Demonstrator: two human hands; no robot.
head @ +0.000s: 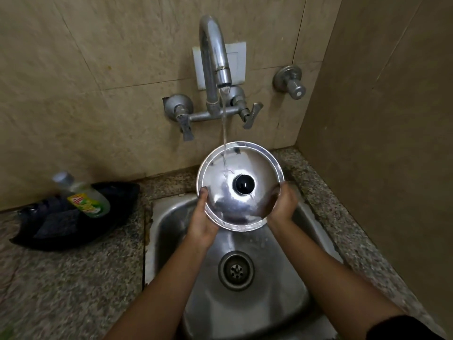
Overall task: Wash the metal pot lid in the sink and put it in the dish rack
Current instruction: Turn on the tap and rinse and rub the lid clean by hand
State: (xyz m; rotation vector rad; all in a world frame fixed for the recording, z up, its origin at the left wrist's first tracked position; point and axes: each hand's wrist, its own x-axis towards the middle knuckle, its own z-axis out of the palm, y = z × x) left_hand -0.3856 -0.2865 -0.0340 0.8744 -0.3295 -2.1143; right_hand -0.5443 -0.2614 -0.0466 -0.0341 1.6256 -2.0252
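Observation:
A round shiny metal pot lid [255, 165] with a black knob in its middle is held tilted over the steel sink [277, 285]. My left hand [202, 220] grips its lower left rim, thumb on top. My right hand [283, 204] grips the right rim from below. A thin stream of water falls from the tap [213, 55] onto the lid just left of the knob and runs off its lower edge. No dish rack is in view.
A black tray [61, 236] on the granite counter at the left holds a green dish-soap bottle [85, 195] and a dark scrub pad. Two lever handles flank the tap, and a separate valve [290, 81] sits on the wall at the right. A side wall closes the right.

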